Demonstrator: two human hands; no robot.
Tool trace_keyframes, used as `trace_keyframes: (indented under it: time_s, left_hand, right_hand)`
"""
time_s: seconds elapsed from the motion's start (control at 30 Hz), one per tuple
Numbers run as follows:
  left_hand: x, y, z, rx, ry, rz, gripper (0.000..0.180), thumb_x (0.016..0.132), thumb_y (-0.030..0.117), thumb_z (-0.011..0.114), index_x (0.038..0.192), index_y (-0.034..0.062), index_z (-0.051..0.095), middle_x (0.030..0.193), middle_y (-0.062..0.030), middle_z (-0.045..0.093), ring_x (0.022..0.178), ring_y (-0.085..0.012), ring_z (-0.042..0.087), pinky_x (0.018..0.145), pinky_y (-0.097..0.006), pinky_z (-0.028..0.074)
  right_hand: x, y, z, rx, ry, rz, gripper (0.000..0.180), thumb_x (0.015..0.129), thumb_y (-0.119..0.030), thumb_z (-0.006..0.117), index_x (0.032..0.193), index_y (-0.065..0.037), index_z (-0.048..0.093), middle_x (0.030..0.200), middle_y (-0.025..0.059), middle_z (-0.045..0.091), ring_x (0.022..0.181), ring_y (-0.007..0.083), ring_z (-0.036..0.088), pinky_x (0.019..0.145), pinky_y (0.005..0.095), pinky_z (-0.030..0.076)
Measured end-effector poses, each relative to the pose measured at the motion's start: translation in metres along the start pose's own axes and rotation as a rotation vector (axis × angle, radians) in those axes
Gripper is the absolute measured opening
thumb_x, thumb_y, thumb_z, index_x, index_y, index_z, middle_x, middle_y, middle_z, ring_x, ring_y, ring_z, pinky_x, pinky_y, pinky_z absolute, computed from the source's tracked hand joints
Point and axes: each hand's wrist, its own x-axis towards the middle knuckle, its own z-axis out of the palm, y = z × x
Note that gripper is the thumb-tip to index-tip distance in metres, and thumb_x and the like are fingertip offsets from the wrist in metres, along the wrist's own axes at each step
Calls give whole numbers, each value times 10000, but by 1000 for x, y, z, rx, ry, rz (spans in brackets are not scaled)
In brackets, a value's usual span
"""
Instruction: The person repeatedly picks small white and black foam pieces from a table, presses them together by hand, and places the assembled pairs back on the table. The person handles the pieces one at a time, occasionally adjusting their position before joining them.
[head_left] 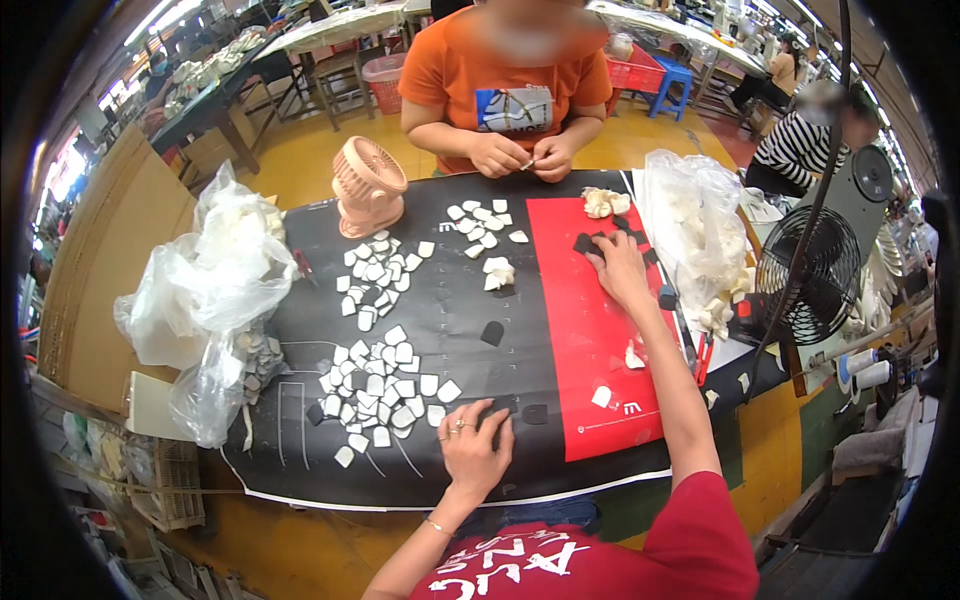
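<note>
My left hand (477,445) rests on the black mat (460,360) with its fingers spread. It lies just right of a heap of small white rounded pieces (375,385), and nothing shows in its grasp. Stretched far forward, my right hand (620,268) reaches over the red sheet (605,350), fingertips at a cluster of small black pieces (588,243). Its fingers look extended, though their tips partly merge with the dark pieces. Single black pieces (492,333) lie on the mat between my hands.
Across the table, a person in an orange shirt (510,90) holds a small piece in both hands. More white pieces (375,272) lie by a peach-coloured desk fan (368,185). Plastic bags (215,290) stand left; another bag (700,210) and a black fan (810,270) stand right.
</note>
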Motion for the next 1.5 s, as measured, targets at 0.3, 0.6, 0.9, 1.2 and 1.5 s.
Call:
trace_keyframes:
  time_s: [0.3, 0.6, 0.9, 1.2, 1.5]
  left_hand:
    - [3, -1, -3, -5, -87, 13, 268, 825, 217, 744, 1082, 144, 720, 1188, -42, 628, 1119, -259, 560, 1002, -421, 341]
    - [2, -1, -4, -8, -104, -13, 363, 819, 226, 751, 1164, 128, 691, 1235, -66, 606, 1154, -275, 543, 1024, -432, 327]
    - [8, 2, -12, -204, -64, -115, 315, 818, 182, 757, 1118, 102, 704, 1201, -83, 621, 1112, -288, 574, 989, -430, 375]
    - [50, 10, -10, -925, -219, -515, 134, 947, 61, 679, 1044, -31, 668, 917, -32, 686, 859, -95, 625, 802, -233, 491]
    - [59, 19, -10, -1073, -232, -537, 110, 928, 37, 696, 991, -53, 704, 928, -64, 699, 827, -98, 619, 768, -245, 491]
  right_hand:
    - [-22, -37, -28, 82, -64, 17, 342, 887, -255, 721, 1173, -73, 677, 1146, 137, 587, 1103, 332, 562, 930, 458, 459]
    - [42, -98, 15, 282, -72, 26, 314, 882, -256, 730, 1130, -69, 685, 1105, 156, 611, 1096, 353, 589, 935, 464, 465]
    - [27, -102, 7, 771, -154, 191, 147, 861, -92, 740, 976, -3, 717, 850, 93, 727, 670, 148, 653, 642, 267, 527]
    - [-152, -172, -57, 1699, -210, 529, 224, 946, -43, 688, 1132, 37, 593, 968, 67, 683, 890, 116, 689, 770, 258, 587]
    - [-151, -160, -74, 1557, -218, 502, 283, 937, -57, 709, 1166, 35, 570, 951, 51, 651, 810, 80, 629, 708, 236, 531]
